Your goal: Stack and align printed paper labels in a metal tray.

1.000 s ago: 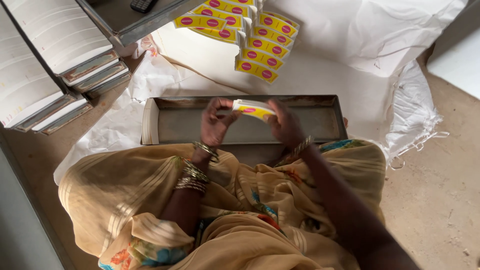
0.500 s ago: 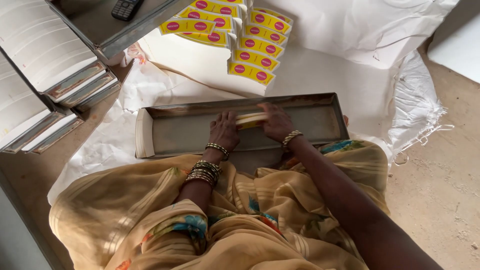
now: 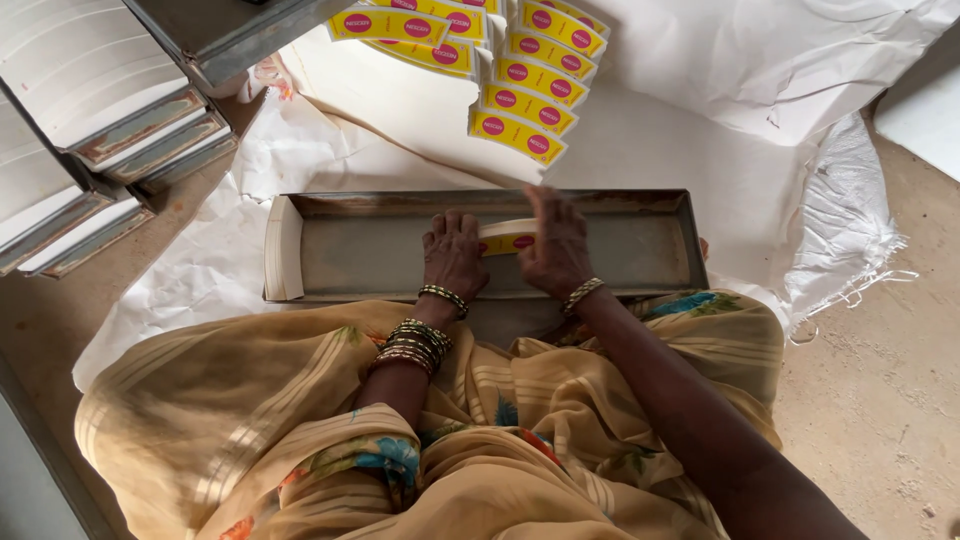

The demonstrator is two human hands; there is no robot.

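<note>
My left hand (image 3: 453,252) and right hand (image 3: 556,247) rest inside the long metal tray (image 3: 640,245), which lies across my lap on the floor. Between them I hold a small stack of yellow labels (image 3: 507,238) with red ovals. Both hands are closed on the stack: left fingers press its left end, right fingers cover its right end and top edge. The stack stands on its edge near the middle of the tray, close to the tray's far wall.

At the left end of the tray, a white stack (image 3: 284,249) stands against the end wall, well apart from my hands.

Beyond the tray, rows of yellow label bundles (image 3: 520,134) lie overlapped on white sheeting (image 3: 740,150). To the left, further trays (image 3: 130,130) filled with white stacks sit piled together.
</note>
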